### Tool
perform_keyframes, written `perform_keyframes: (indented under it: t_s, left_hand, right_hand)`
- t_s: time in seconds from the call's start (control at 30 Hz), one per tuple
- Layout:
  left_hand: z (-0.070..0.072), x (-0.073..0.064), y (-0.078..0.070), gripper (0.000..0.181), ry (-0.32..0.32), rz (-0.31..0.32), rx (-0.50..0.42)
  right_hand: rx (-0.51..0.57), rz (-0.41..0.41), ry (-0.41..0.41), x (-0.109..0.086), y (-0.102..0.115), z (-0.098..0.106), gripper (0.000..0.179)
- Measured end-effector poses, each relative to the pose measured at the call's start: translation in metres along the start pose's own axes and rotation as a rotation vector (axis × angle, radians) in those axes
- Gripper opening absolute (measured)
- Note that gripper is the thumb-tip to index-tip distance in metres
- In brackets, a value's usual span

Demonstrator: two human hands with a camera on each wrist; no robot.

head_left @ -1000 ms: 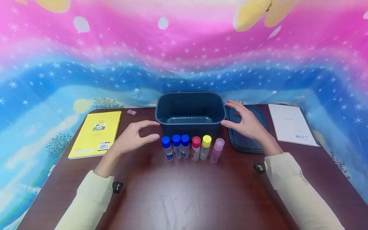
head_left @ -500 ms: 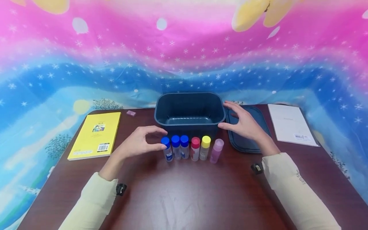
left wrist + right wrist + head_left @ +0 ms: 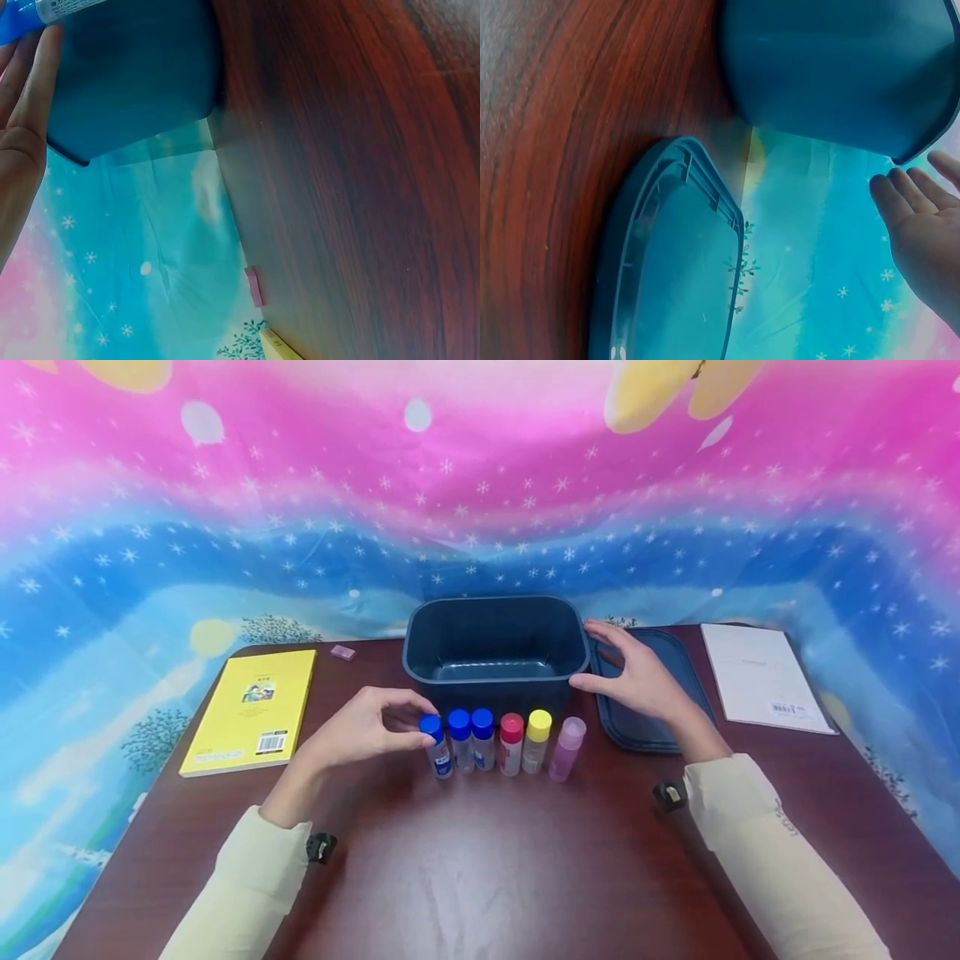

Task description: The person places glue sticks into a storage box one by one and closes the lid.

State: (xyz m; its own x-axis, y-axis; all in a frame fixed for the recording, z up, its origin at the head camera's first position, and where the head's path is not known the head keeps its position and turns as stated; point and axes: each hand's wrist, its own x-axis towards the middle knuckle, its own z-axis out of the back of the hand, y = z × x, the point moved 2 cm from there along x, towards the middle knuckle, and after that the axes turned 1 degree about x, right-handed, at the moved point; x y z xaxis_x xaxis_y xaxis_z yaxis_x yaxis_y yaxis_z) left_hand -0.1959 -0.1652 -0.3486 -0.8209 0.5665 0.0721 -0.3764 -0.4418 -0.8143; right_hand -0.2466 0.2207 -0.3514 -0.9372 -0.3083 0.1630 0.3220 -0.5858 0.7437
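Blue-capped & pinched in L hand (image 3: pixel 367 727), stands as leftmost tube (image 3: pixel 442 763) of 6, just in front of dk-blue bin (image 3: pixel 501 695) on bench (image 3: pixel 480 868), w/ R hand (image 3: pixel 639 681) spread wide by bin's R side.

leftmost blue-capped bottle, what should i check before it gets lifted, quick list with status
1. Leftmost blue-capped bottle standing on the table: ok.
2. Left hand at its cap: ok, thumb and fingers around it.
3. Grip firm: cannot tell.
4. Box open: ok, lid lies beside it.
5. Right hand steadying the box: cannot tell, fingertips are near the rim but contact is unclear.
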Motion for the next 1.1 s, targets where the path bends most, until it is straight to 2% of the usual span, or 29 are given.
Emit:
perform_keyframes:
  t_s: [0.13, 0.37, 0.67, 1.1]
  left_hand:
    - [0.000, 0.000, 0.000, 0.032, 0.005, 0.015, -0.012]
    - [0.007, 0.000, -0.001, 0.031, -0.081, 0.020, -0.025]
    - [0.021, -0.001, -0.004, 0.035, -0.178, 0.026, -0.042]
    - [0.038, -0.002, -0.006, 0.027, -0.311, -0.076, -0.164]
  right_hand:
    - [0.003, 0.006, 0.017, -0.001, 0.001, 0.000, 0.085]
    - [0.058, 0.036, 0.031, -0.002, 0.007, 0.005, 0.081]
    - [0.124, 0.025, 0.045, 0.001, 0.011, 0.003, 0.081]
    - [0.076, -0.005, 0.058, 0.002, 0.014, 0.004, 0.079]
